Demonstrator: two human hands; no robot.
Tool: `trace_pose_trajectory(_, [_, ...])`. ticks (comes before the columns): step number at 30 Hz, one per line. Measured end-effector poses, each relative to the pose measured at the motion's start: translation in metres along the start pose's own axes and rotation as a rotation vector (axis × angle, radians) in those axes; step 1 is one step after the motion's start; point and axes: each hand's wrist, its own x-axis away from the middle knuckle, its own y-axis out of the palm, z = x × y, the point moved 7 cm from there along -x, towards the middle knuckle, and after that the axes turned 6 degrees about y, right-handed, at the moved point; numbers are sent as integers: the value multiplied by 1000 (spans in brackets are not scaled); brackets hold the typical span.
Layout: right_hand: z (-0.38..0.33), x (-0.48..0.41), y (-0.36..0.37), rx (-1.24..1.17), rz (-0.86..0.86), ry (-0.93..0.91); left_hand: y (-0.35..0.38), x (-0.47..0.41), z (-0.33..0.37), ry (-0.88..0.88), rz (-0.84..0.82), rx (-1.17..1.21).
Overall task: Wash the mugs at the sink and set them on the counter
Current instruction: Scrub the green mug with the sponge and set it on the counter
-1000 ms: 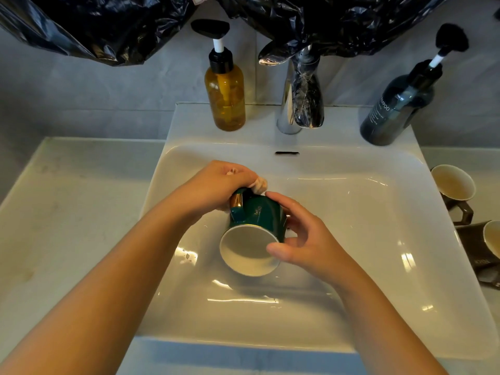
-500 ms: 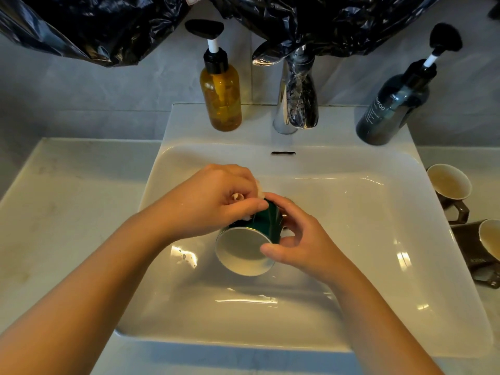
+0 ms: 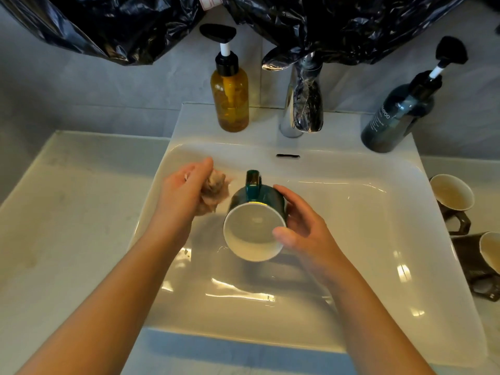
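Observation:
Over the white sink basin [image 3: 351, 212] my right hand [image 3: 300, 228] grips a dark green mug [image 3: 254, 226], tilted with its white inside facing me and its handle up. My left hand [image 3: 186, 190] is just left of the mug and holds a crumpled beige cloth [image 3: 213, 193], which is close to the mug's side. Two brown mugs with pale insides lie on the counter at the right: one [image 3: 451, 197] farther back, the other [image 3: 484, 253] nearer and partly cut off by the frame edge.
A chrome tap [image 3: 303, 104] wrapped in plastic stands behind the basin. An amber pump bottle [image 3: 230, 96] is to its left, a dark pump bottle [image 3: 397, 115] to its right. Black plastic sheeting [image 3: 135, 25] hangs above. A white counter [image 3: 67, 212] stretches left.
My left hand has lifted off the mug with the cloth and moved left. The mug has turned so its handle now points up and its opening shows fully.

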Motion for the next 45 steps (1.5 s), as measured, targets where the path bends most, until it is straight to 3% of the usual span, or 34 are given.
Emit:
trace_pose_trajectory(2, [-1,0,-2,-102,19,-1,6,8,-15,-110,-82,66])
trace_pose_trajectory(8, [-6,-3,-2,-316,10,-30,24,34,-37,-137,-460,60])
trace_pose_trajectory(11, [-6,-4,1,-356,-1,-25,38,34,-34,-98,-489,19])
trace_pose_trajectory(16, [-3,-2,6,-290,-13,25,46,38,-26,-86,-400,40])
trace_pose_trajectory(20, [0,4,6,-183,7,157,31,42,-29,-214,-426,31])
trace_pose_trajectory(24, [-27,17,-17,115,103,54,18,55,-33,-407,-579,-17])
trace_pose_trajectory(28, [-57,29,-21,483,-27,-39,13,70,-30,-518,-668,-72])
trace_pose_trajectory(33, [-76,41,-10,839,-186,5,7,82,-27,-619,-717,-120])
trace_pose_trajectory(40, [-82,55,-1,962,-306,111,12,94,-15,-643,-763,-135])
trace_pose_trajectory(45, [-78,63,0,865,-326,142,9,99,-10,-632,-759,-176])
